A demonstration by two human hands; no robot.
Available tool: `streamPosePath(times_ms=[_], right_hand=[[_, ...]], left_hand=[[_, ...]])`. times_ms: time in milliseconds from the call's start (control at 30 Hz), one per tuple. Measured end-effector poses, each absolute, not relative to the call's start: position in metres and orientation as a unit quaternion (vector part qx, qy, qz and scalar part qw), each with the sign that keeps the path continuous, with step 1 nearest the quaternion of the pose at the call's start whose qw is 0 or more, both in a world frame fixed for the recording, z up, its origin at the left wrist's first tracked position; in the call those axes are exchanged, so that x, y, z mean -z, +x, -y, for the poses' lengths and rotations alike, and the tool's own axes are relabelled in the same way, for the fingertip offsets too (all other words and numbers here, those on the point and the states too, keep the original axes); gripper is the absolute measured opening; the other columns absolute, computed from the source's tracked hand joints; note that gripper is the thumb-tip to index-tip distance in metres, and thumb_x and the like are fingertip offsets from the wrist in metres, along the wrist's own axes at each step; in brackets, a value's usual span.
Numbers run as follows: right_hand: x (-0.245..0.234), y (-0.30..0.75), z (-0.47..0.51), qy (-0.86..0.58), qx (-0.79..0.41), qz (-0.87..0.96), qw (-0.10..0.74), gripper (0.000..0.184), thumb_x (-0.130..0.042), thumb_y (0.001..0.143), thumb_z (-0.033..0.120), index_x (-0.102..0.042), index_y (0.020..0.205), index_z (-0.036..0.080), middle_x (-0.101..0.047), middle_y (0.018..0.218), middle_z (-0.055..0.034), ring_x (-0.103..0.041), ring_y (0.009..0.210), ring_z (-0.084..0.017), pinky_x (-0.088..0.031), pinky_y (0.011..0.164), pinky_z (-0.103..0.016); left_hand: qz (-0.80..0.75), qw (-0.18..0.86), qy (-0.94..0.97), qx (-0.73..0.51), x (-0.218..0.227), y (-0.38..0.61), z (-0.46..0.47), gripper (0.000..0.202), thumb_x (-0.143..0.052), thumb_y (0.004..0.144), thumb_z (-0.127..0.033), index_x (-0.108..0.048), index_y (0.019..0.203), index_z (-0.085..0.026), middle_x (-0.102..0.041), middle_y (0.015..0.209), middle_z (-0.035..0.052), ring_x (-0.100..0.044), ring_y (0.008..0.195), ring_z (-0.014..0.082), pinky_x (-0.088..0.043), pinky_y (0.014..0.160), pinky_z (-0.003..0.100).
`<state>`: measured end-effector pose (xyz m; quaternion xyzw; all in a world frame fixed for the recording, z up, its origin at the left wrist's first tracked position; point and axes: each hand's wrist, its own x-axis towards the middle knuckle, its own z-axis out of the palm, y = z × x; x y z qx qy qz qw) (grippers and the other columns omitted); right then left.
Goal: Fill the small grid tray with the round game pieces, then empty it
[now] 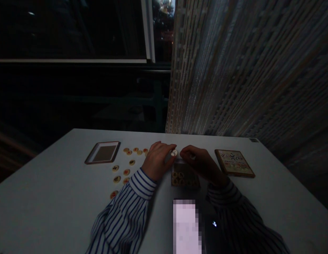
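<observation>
Between the thumb and fingers of my left hand [159, 158] is a round, pale Chinese chess piece [174, 153] with a dark character facing me. My right hand [199, 160] is just to the right of it, its fingers curled closed. Whatever they hold, if anything, is hidden. Under both hands sits a shallow open box [185, 168] with several chess pieces [181, 181] lying along its near side. My right hand covers part of the box. More loose pieces [127, 172] are scattered on the table left of my left hand, some partly behind my sleeve.
An open box or lid [103, 152] lies at the left of the white table [60, 197]. A decorated closed box or lid [234, 163] lies at the right. A lit phone screen [186, 229] is near me, beside a dark object [213, 234]. String curtains [219, 70] hang behind the table.
</observation>
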<state>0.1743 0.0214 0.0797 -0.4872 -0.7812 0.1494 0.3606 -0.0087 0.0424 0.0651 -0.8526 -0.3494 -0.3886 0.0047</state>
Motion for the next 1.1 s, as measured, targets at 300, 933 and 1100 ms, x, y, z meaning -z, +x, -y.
streamPosePath(times_ms=[300,933,1100], right_hand=[[-0.066,0.174,-0.028,-0.455,-0.255,0.754,0.399,0.012,-0.052,0.081,0.029,-0.057,0.083,0.018,-0.065,0.073,-0.0008,-0.059,0.065,-0.011,-0.044,0.058,-0.022],[-0.068,0.173,-0.027,-0.452,-0.282,0.74,0.41,0.014,-0.055,0.079,0.028,-0.059,0.087,0.018,-0.067,0.077,-0.0028,-0.061,0.067,-0.013,-0.046,0.06,-0.023],[-0.07,0.174,-0.026,-0.434,-0.255,0.762,0.407,0.015,-0.054,0.081,0.029,-0.061,0.088,0.018,-0.067,0.079,-0.0021,-0.06,0.069,-0.012,-0.045,0.061,-0.023]], left_hand=[[0.353,0.007,-0.852,0.387,-0.058,-0.007,-0.044,0.031,-0.055,0.079,-0.023,-0.052,0.109,-0.017,-0.065,0.097,0.0055,-0.056,0.091,0.0174,-0.036,0.094,0.04],[0.384,-0.25,-0.778,0.43,-0.061,-0.008,-0.044,0.023,-0.057,0.078,-0.029,-0.061,0.098,-0.016,-0.066,0.091,0.0062,-0.061,0.086,0.0159,-0.048,0.08,0.03],[0.408,-0.376,-0.721,0.414,-0.065,-0.007,-0.043,0.02,-0.057,0.077,-0.031,-0.066,0.087,-0.016,-0.069,0.082,0.0044,-0.063,0.075,0.0154,-0.05,0.07,0.027]])
